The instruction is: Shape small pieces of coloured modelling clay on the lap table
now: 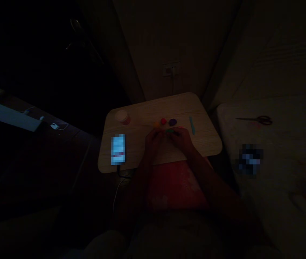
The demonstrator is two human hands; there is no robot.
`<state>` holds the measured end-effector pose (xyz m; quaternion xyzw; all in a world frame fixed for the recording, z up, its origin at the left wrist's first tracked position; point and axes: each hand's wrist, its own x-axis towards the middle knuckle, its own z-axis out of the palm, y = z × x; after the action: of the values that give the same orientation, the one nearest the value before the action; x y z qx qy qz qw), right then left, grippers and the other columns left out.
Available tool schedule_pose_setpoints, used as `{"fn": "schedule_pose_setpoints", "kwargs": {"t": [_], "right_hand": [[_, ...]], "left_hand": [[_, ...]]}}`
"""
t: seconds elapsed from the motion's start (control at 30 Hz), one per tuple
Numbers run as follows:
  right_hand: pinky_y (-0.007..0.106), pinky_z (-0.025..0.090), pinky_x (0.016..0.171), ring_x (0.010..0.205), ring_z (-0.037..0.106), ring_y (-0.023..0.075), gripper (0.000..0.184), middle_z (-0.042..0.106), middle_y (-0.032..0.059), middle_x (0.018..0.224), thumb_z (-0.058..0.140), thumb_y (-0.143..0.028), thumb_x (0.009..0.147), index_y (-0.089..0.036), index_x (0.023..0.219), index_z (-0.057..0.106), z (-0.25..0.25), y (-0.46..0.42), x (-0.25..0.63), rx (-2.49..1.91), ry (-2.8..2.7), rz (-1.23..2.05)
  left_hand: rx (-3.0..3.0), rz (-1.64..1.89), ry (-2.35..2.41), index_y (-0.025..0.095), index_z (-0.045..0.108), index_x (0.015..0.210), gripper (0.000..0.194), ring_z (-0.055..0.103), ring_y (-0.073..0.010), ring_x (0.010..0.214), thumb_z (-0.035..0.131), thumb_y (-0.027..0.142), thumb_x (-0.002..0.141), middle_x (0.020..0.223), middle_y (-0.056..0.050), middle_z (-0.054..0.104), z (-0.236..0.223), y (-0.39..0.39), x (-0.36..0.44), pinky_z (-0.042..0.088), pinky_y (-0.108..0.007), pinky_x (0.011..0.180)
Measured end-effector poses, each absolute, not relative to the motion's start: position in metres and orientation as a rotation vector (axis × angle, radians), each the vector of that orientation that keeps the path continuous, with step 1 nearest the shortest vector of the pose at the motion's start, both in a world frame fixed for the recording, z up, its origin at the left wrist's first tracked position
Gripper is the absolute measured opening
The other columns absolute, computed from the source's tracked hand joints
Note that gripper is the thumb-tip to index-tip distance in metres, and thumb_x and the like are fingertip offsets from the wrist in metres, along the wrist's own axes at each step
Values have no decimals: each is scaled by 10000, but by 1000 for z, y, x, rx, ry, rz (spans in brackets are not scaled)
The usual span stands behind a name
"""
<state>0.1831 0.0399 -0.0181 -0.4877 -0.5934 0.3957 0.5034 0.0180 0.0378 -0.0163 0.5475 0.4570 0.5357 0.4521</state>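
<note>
Forearms [209,176] before green piece [170,131], phone [118,149] leftward

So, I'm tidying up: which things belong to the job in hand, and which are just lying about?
Job, likely:
green lump at the right hand
small orange lump
round red lump
dark purple lump
slim light-blue stick
perhaps round pale-topped tub

Likely lying about:
dark pointed scissors
bright rectangular screen

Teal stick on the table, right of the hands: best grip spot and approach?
Teal stick: I'd pinch it near mid-length, across its two long edges, coming down from above. It's long, narrow and looks flat on the table, with both long edges clear of the purple lump. Right hand is nearest, just to its left, though a green piece is at its fingertips.
</note>
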Motion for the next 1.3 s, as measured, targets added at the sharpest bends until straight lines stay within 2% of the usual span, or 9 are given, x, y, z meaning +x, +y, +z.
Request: {"fn": "schedule_pose_setpoints", "kwargs": {"t": [0.17,0.3,0.43,0.6,0.77,0.87,1.0,1.17,1.3], "right_hand": [[234,367,446,466,499,113,371,618,-7,572,681,-546,797,-177,766,706,-13,39,186,-1079,-1328,1281],[242,427,487,504,537,121,463,628,4,591,680,-637,789,-175,786,703,-13,38,188,-995,-1402,1395],[251,461,503,542,575,135,574,660,22,628,644,-760,766,-188,769,693,-23,40,185,-953,-1399,1447],[267,491,502,529,610,154,695,680,55,609,499,-867,783,-199,667,653,-33,44,182,-932,-1316,1519],[275,518,546,550,637,160,658,721,63,646,519,-802,837,-185,707,707,-25,41,184,-857,-1386,1565],[277,534,589,598,665,164,621,747,71,707,574,-770,827,-174,757,734,-21,38,184,-821,-1391,1584],[274,537,629,650,678,164,555,757,61,755,624,-706,825,-169,832,766,-21,36,182,-926,-1479,1452],[282,541,650,698,687,173,381,774,45,857,709,-532,819,-210,1011,778,-21,37,180,-1060,-1472,1136],[266,511,559,601,649,164,364,745,38,741,700,-518,812,-196,966,769,-22,38,179,-1088,-1355,1099]], "left_hand": [[1553,1217,923,247,701,1226,446,635,-262,1191,755,417,818,1288,-95,682,-11,35,18,515,-379,1005],[1649,1171,835,249,665,1296,551,579,-290,1294,778,460,799,1362,-120,640,-9,34,19,464,-426,1091],[1619,1189,841,240,704,1225,487,620,-279,1236,745,507,821,1293,-123,674,-6,31,20,493,-411,1051],[1520,1195,954,221,761,1112,380,695,-236,1029,713,490,848,1162,-107,733,-5,28,20,550,-358,914],[1473,1200,1085,212,794,1041,271,682,-179,751,715,364,831,919,-53,772,-2,27,22,563,-307,733],[1431,1228,1138,204,810,962,211,681,-178,706,680,313,838,840,-42,775,0,26,22,561,-297,680],[1425,1264,1176,202,811,930,185,725,-216,863,656,259,847,932,-53,793,0,27,22,578,-336,803],[1466,1280,1113,208,797,985,202,713,-251,1051,679,327,871,1089,-78,779,1,30,25,533,-414,1008],[1489,1299,937,218,757,1148,342,635,-265,1245,645,433,907,1287,-92,710,0,31,25,426,-449,1154]]}}
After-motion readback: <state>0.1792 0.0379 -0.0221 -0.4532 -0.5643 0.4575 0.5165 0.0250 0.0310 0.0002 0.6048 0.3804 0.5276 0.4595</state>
